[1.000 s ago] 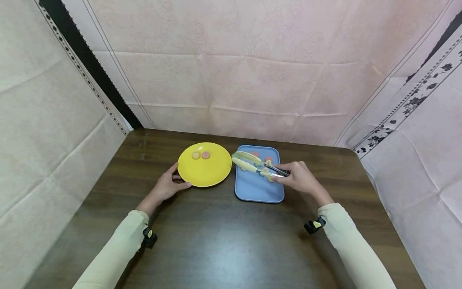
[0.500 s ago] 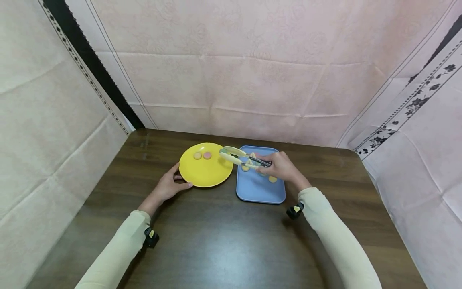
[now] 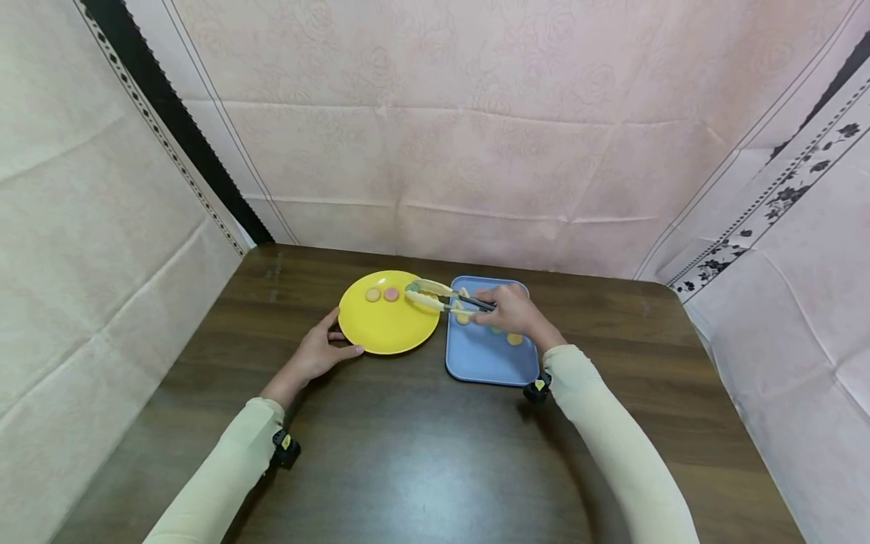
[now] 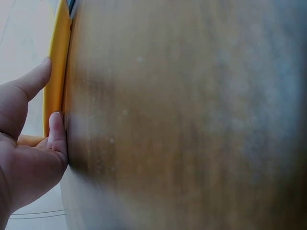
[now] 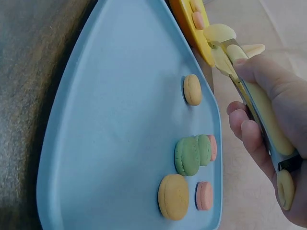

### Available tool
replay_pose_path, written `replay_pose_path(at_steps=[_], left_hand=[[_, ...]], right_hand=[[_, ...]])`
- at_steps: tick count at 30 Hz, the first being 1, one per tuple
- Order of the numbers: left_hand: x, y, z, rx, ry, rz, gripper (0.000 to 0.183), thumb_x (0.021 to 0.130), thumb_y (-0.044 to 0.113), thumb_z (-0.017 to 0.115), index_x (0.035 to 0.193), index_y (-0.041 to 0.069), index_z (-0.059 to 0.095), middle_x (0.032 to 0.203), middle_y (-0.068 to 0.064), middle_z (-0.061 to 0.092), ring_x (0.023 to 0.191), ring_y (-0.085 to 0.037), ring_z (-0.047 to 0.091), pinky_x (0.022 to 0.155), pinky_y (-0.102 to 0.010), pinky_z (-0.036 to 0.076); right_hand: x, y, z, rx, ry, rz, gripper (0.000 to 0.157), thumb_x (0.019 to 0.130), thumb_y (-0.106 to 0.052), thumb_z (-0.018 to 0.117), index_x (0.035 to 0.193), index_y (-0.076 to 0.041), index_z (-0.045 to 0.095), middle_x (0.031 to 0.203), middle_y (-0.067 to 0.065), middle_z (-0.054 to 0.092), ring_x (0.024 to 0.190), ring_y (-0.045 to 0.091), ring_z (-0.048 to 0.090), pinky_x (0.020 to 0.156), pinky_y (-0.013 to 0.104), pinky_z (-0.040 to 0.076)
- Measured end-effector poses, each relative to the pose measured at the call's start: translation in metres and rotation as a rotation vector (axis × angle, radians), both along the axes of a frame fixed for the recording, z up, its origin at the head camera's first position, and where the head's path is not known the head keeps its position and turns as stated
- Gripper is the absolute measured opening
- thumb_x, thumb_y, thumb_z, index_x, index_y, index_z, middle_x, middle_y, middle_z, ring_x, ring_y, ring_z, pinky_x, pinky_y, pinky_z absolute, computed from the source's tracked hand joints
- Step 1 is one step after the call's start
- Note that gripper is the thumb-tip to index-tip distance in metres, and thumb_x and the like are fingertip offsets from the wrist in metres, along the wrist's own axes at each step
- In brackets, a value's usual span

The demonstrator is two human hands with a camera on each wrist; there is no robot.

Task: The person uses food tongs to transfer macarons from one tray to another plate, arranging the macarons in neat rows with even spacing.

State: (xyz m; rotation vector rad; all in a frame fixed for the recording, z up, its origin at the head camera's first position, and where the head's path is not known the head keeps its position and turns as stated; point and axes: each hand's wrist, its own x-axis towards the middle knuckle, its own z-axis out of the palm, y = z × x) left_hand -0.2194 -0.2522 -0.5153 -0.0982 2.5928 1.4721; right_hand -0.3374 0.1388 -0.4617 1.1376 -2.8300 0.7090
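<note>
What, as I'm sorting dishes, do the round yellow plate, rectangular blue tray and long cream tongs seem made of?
Plate: probably glossy plastic; bright highlight. Tray: perhaps satin plastic; soft, even sheen. Tongs: apparently metal, by grey gleaming edges, with dull cream plastic or silicone parts.

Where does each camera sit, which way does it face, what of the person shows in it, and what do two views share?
Head: worn on the head, facing forward and down at the table; left hand, right hand and both sleeves show.
Left wrist: worn there, facing low across the table, with the plate edge-on; only the left hand shows.
Right wrist: worn there, facing over the tray towards the tongs; only the right hand shows.
Shared: head and right wrist views both include tray, tongs and plate.
</note>
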Motion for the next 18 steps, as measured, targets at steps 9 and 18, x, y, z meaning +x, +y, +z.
replay_pose_path(at_steps=[9,18], left_hand=[[-0.001,-0.001,-0.001,0.003,0.01,-0.007,0.108,0.087,0.031,0.084,0.165,0.009,0.011,0.162,-0.019,0.032,0.131,-0.037,0.051,0.091,-0.037,0.055],[-0.001,-0.001,-0.001,0.011,0.007,-0.008,0.109,0.088,0.031,0.084,0.165,0.008,0.011,0.162,-0.019,0.032,0.131,-0.036,0.052,0.091,-0.037,0.055]], right_hand=[[0.0,-0.008,0.004,0.035,-0.034,-0.012,0.044,0.087,-0.036,0.081,0.122,-0.01,0.076,0.096,0.004,0.077,0.054,0.008,0.046,0.052,0.025,0.038],[0.002,-0.007,0.008,0.035,-0.046,-0.008,0.045,0.087,-0.035,0.08,0.123,-0.008,0.076,0.073,-0.006,0.068,0.05,0.007,0.044,0.05,0.025,0.036]])
